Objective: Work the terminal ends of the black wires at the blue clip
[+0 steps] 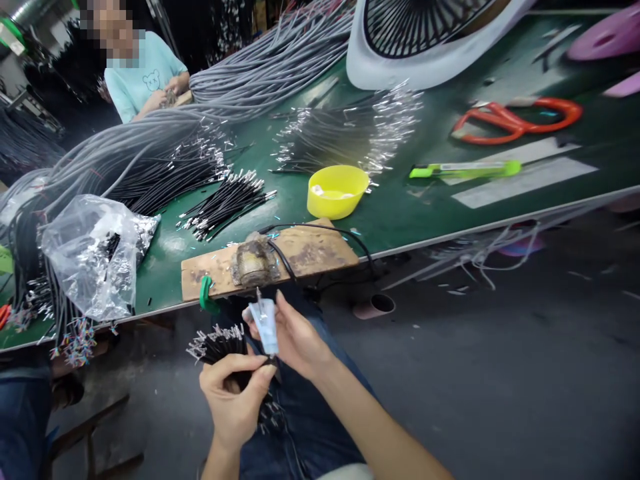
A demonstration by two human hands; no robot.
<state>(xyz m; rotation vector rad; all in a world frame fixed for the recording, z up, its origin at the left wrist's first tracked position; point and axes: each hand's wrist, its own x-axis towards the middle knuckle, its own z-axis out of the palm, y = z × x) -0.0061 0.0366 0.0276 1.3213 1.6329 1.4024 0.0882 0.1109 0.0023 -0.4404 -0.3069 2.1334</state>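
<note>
My left hand (235, 393) is closed around a bundle of short black wires (220, 343) with bare silvery ends. Its thumb and forefinger pinch together at the bundle's right side. Close beside it, my right hand (300, 337) curls around a light blue tapered piece (266, 327); the fingers behind this piece are partly hidden. A thin metal tip (259, 293) sticks up from its top, just below a crusted round block (253, 263) on a wooden board (320, 250). Both hands are over my lap, in front of the table edge.
On the green table (440, 213) lie cut black wires (225, 203), a plastic bag (95, 260), a yellow cup (337, 193), a green cutter (465, 170), red-handled scissors (517, 120) and grey cables (270, 67). A fan (425, 63) stands behind. A co-worker (145, 77) sits across the table.
</note>
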